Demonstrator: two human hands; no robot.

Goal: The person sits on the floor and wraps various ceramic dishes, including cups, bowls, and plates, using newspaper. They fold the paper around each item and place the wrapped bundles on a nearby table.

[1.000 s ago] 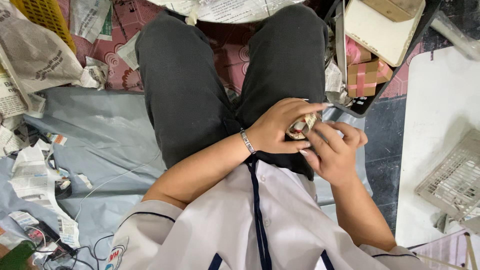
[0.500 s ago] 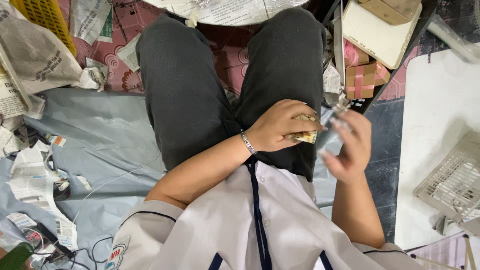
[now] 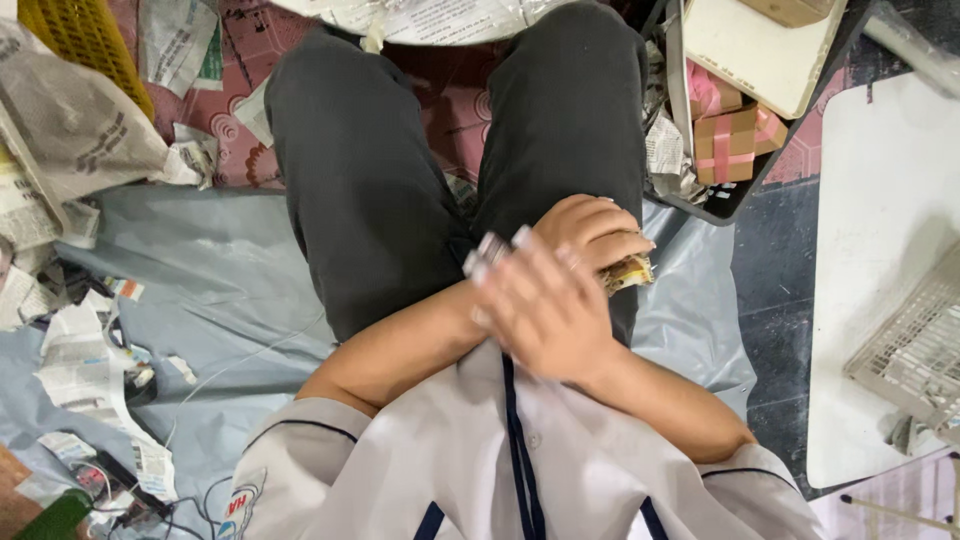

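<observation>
Left hand (image 3: pixel 592 232): closed around a small yellowish-brown object (image 3: pixel 628 272), held over the lap on the dark trousers (image 3: pixel 560 120). Right hand (image 3: pixel 540 305): fingers extended and open, empty, crossing over the left wrist, motion-blurred. Handling note: a firm left grip seems advisable while the right hand moves across. Nearby: pink-ribboned boxes (image 3: pixel 735 135), torn newspaper (image 3: pixel 85 370).

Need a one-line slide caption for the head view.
Seated person's left hand holds a small tan object; right hand crosses above it.
</observation>
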